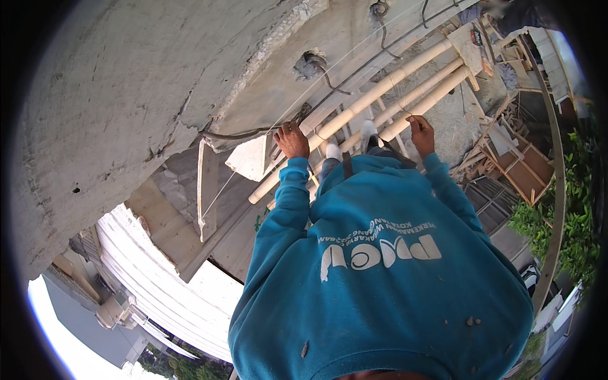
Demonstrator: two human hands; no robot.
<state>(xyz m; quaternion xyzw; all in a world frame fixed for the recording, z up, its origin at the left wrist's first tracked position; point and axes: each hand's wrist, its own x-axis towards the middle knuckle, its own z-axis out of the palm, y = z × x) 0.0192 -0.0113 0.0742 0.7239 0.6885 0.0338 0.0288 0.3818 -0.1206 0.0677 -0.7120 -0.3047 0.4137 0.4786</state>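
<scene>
Sweatshirt (380, 291) filling foreground. Right hand (422, 134) pinching wire (405, 111); left hand (292, 140) curling by rod (237, 136) at concrete (139, 114) edge, can't tell grip. String (219, 194) looking set; bent rods (328, 78) jutting, seemingly unjoined.

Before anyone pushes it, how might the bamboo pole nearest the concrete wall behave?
The bamboo pole is probably stiff, since it spans a long stretch nearly straight. Its round shape suggests it could roll if unsecured. Its smooth-looking surface may feel somewhat slippery.

1 bare L hand (292, 140), 1 bare R hand (422, 135), 3 long round pale-yellow bamboo poles (380, 93), 1 teal LS sweatshirt (380, 304) w/ white print, 2 white-clad ft. (368, 128), min. 2 rough-edged conc. holes (309, 65).
</scene>
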